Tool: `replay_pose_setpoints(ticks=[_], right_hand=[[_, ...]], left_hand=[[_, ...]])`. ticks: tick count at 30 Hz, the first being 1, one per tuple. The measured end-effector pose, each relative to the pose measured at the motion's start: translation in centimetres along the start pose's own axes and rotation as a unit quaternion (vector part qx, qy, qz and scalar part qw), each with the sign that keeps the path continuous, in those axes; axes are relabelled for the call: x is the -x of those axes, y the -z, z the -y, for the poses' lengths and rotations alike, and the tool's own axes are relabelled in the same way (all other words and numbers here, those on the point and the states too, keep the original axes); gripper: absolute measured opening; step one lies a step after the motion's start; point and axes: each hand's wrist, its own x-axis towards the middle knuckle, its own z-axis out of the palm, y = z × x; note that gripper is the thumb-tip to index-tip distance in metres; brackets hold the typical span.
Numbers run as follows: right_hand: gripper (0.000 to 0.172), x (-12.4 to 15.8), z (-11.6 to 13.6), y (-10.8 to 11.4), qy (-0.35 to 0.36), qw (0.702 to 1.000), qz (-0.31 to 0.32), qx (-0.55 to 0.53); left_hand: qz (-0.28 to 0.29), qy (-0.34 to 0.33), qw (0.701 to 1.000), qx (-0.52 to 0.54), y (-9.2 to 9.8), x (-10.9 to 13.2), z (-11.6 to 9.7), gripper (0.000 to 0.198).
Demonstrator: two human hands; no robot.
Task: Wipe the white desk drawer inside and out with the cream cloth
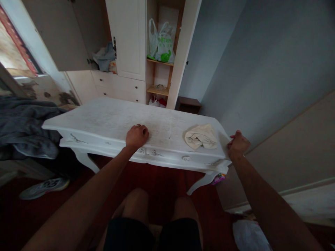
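Note:
A white, dusty table [104, 116] with carved drawers stands in front of me. My left hand [136, 135] rests on its top near the front edge, fingers curled under, a ring on one finger. My right hand [237, 143] is closed around the table's right end corner. A crumpled cream cloth [201, 136] lies on the tabletop between my two hands, closer to the right one, touching neither.
A white wardrobe [128, 38] stands behind the table, with plastic bags [162, 43] on its open shelves. Grey bedding [23, 122] lies at the left, a sneaker [44, 186] on the dark red floor. A grey wall runs along the right.

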Motion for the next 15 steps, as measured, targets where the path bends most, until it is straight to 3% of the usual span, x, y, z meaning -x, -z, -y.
replay_pose_setpoints(ticks=[3, 15], right_hand=[[0.035, 0.8, 0.8, -0.1, -0.012, 1.0, -0.019, 0.017], [0.034, 1.4, 1.1, 0.1, 0.019, 0.999, 0.028, 0.04]], left_hand=[[-0.005, -0.003, 1.0, 0.002, -0.1, 0.0, 0.1, 0.032], [-0.002, 0.0, 1.0, 0.003, 0.1, 0.0, 0.0, 0.032]])
